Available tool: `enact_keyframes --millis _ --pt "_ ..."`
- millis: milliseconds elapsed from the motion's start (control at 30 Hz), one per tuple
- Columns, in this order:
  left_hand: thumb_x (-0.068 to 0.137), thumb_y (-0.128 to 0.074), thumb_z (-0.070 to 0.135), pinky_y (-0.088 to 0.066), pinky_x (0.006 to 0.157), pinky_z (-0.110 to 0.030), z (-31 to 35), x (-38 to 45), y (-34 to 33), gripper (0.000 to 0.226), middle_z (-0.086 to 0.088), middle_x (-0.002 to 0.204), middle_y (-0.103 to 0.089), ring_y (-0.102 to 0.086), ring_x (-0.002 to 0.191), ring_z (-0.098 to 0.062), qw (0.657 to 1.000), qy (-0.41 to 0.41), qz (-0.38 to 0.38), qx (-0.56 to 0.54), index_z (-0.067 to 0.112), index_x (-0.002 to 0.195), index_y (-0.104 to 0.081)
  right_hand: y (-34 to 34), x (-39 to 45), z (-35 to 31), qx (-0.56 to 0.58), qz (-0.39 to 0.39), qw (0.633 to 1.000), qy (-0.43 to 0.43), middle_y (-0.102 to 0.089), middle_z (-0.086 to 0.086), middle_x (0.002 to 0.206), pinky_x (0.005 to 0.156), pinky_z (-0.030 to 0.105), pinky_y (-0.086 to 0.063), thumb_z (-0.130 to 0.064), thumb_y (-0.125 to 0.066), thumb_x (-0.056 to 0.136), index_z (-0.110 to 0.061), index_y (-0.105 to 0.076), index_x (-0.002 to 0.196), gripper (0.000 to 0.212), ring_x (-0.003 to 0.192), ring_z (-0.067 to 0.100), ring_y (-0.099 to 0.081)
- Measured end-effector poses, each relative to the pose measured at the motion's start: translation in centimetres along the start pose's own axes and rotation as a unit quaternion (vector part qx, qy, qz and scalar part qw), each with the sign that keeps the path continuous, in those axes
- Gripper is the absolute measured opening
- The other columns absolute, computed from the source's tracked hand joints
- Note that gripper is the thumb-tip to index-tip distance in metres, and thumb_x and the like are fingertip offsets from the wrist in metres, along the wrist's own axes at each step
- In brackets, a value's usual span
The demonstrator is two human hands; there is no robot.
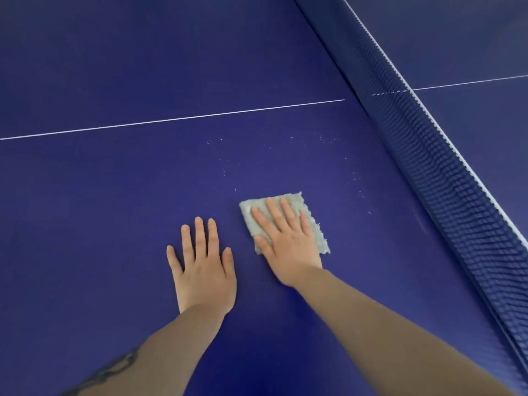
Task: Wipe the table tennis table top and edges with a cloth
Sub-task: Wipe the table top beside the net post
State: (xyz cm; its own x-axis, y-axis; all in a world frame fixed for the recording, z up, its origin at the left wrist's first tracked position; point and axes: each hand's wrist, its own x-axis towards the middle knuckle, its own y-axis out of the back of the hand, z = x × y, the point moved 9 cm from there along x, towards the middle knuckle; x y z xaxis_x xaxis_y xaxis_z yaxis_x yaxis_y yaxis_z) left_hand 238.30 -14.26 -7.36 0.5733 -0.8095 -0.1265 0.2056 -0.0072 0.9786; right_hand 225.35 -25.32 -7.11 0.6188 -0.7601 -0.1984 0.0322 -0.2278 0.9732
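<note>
Right hand (285, 238) flat atop pale cloth (308, 212) on blue table (114, 210)

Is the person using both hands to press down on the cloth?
No, only the right hand lies flat on the cloth; the left hand rests bare on the blue table top beside it.

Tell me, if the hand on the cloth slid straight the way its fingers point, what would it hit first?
The right hand points up-table, slightly left. It would probably cross the small white specks first, then the white line. The net stays off to its right.
</note>
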Motion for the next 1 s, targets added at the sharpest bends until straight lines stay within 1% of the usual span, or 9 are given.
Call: enact_keyframes --millis 167,267,367,467,567,667,800,900,1000 --pt "0.098 -0.008 0.05 -0.018 0.115 -0.049 -1.0 1.0 -0.5 0.064 -0.002 0.161 -0.021 -0.018 0.149 -0.025 0.997 -0.058 -0.045 0.034 0.021 0.155 -0.018 0.4 -1.7 6.9 0.042 0.029 0.984 -0.169 0.012 -0.008 0.166 0.12 0.041 0.015 -0.057 0.009 0.095 -0.044 0.014 0.152 0.059 0.15 0.017 0.021" --pt "0.099 0.001 0.054 -0.014 0.118 -0.046 -2.6 3.4 0.5 0.063 0.006 0.163 -0.013 -0.01 0.15 -0.018 0.994 -0.094 -0.046 0.042 0.029 0.156 -0.01 -0.1 -3.7 1.4 0.027 0.051 0.995 -0.079 -0.017 0.0 0.165 0.118 0.047 -0.007 -0.051 -0.004 0.104 -0.035 -0.017 0.157 0.058 0.152 0.024 -0.009" --pt "0.094 0.013 0.049 0.004 0.122 -0.042 -4.4 5.9 2.0 0.06 0.009 0.161 0.014 0.016 0.148 -0.014 1.0 -0.017 -0.005 0.004 0.031 0.152 0.015 -0.5 -0.9 -4.7 0.015 0.013 0.998 0.064 -0.029 0.0 0.161 0.114 0.048 -0.017 -0.048 -0.007 0.106 -0.032 -0.03 0.154 0.056 0.149 0.026 -0.023" --pt "0.09 0.016 0.047 0.007 0.122 -0.042 -4.5 6.6 2.7 0.063 0.01 0.159 0.021 0.024 0.146 -0.014 0.999 0.023 0.013 -0.021 0.029 0.151 0.018 1.3 5.2 -5.6 -0.036 0.022 0.991 0.129 -0.004 -0.004 0.166 0.12 0.043 0.004 -0.053 0.009 0.099 -0.039 -0.003 0.156 0.06 0.152 0.017 0.008" --pt "0.094 0.011 0.049 0.004 0.122 -0.042 -5.0 6.4 2.3 0.064 0.008 0.161 0.015 0.021 0.147 -0.015 0.999 0.033 0.017 -0.022 0.027 0.153 0.012 1.9 8.6 -0.3 -0.015 -0.02 1.0 -0.006 0.026 -0.012 0.161 0.117 0.037 0.022 -0.057 0.02 0.086 -0.046 0.028 0.144 0.059 0.144 0.011 0.032" --pt "0.097 0.002 0.049 -0.005 0.121 -0.045 -5.1 6.3 1.7 0.065 0.003 0.163 -0.001 0.006 0.15 -0.019 0.999 0.03 0.012 -0.005 0.023 0.156 -0.003 1.9 6.2 1.9 0.005 0.023 0.998 -0.061 0.016 -0.009 0.165 0.12 0.036 0.017 -0.057 0.016 0.093 -0.043 0.019 0.151 0.059 0.149 0.014 0.022" --pt "0.1 -0.004 0.047 -0.007 0.119 -0.047 -4.9 6.7 1.5 0.062 0.0 0.163 -0.01 -0.002 0.151 -0.022 1.0 0.022 0.013 0.006 0.02 0.156 -0.011 0.7 4.7 -4.1 0.0 0.018 0.998 0.054 -0.023 -0.001 0.163 0.117 0.045 -0.01 -0.048 -0.005 0.106 -0.033 -0.021 0.157 0.056 0.151 0.023 -0.015" --pt "0.1 -0.005 0.045 -0.007 0.119 -0.047 -5.1 6.8 1.5 0.062 -0.001 0.163 -0.01 -0.003 0.151 -0.023 1.0 0.021 0.008 0.014 0.019 0.156 -0.012 1.6 8.3 -8.4 -0.029 0.019 0.99 0.138 -0.003 -0.005 0.166 0.121 0.04 0.008 -0.051 -0.003 0.103 -0.039 -0.005 0.157 0.055 0.152 0.017 0.009" --pt "0.098 -0.014 0.045 -0.018 0.114 -0.052 -4.9 7.0 1.3 0.063 -0.006 0.159 -0.028 -0.023 0.147 -0.029 1.0 0.005 -0.028 0.01 0.017 0.153 -0.026 2.3 12.9 -6.0 -0.017 -0.033 0.995 0.093 0.026 -0.012 0.161 0.117 0.039 0.02 -0.053 -0.009 0.102 -0.045 0.017 0.151 0.056 0.147 0.014 0.029"
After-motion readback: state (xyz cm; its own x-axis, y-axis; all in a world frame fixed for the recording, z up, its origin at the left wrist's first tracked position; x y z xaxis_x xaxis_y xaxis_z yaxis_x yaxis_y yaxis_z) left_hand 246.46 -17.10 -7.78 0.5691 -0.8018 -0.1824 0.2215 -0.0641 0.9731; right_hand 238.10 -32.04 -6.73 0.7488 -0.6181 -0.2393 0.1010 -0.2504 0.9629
